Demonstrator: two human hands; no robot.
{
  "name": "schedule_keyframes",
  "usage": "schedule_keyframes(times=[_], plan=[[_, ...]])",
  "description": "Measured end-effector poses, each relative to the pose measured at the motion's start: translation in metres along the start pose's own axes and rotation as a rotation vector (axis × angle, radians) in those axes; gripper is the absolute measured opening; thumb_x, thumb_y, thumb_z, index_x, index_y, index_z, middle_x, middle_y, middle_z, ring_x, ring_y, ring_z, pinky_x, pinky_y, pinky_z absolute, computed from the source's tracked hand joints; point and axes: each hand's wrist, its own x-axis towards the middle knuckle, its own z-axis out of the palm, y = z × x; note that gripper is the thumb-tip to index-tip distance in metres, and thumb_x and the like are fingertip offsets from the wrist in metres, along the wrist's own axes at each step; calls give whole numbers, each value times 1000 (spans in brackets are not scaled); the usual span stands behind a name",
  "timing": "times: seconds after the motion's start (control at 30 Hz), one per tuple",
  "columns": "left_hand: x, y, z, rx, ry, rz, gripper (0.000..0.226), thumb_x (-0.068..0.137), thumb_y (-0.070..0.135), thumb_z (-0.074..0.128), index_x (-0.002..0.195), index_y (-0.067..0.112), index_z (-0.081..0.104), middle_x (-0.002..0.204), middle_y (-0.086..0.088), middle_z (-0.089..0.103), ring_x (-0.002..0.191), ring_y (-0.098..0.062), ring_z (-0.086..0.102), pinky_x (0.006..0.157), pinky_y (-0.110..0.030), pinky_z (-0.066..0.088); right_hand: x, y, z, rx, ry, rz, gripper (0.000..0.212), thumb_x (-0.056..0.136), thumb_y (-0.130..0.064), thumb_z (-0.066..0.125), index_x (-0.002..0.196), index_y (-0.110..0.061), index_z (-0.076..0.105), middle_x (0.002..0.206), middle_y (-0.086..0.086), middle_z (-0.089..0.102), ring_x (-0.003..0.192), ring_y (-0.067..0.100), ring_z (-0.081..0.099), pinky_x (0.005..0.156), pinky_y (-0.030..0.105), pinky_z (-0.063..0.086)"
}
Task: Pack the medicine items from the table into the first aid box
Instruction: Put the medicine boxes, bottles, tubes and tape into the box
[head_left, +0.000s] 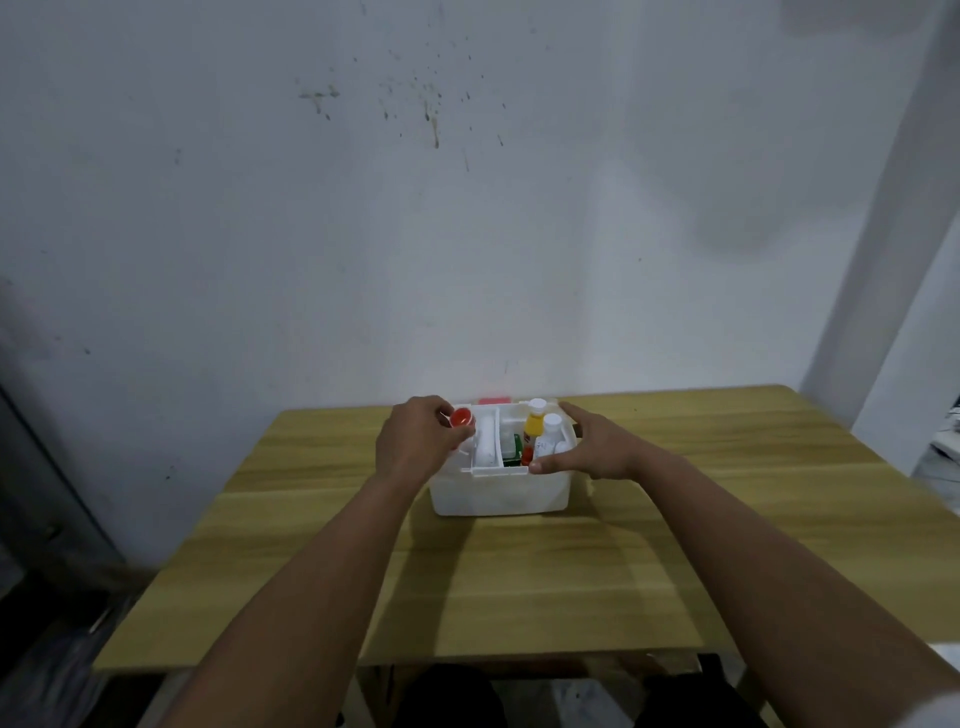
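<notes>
A white first aid box (498, 493) stands open on the wooden table (727, 519), near its far edge. Inside it I see a yellow bottle with a white cap (535, 422), a white bottle (549, 435), a white roll (486, 441), a green item (515, 450) and a small red-capped item (527, 455). My left hand (415, 447) is over the box's left side, fingers closed on a small red-capped container (461, 419). My right hand (587, 449) grips the box's right rim, thumb on the front edge.
A red piece (494, 401) shows behind the box, against the stained white wall. The table's near edge lies just above my lap. Dark objects stand on the floor at the left; white things sit at the far right edge.
</notes>
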Motion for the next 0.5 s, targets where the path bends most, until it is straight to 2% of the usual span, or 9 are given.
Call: schedule_keyframes(times=[0.27, 0.4, 0.5], plan=[[3, 13, 1, 290, -100, 52, 27, 83, 37, 76, 92, 12, 75, 80, -1, 74, 70, -17, 69, 65, -34, 60, 1, 0, -1, -38, 3, -8, 109, 48, -70, 92, 142, -37, 48, 129, -13, 64, 117, 13, 62, 100, 38, 54], [7, 21, -4, 467, -156, 33, 25, 84, 41, 70, 86, 16, 68, 78, 0, 69, 71, -20, 66, 57, -28, 46, 1, 0, -1, -26, 6, 0, 105, 54, -62, 93, 144, -34, 47, 130, -11, 63, 116, 14, 61, 93, 32, 53], [11, 22, -7, 507, -225, 0, 29, 82, 38, 71, 71, 18, 54, 67, 1, 60, 63, -19, 59, 53, -25, 40, 0, -2, -1, -12, 6, -1, 95, 60, -54, 95, 141, -32, 48, 126, -12, 63, 112, 11, 62, 84, 26, 52]])
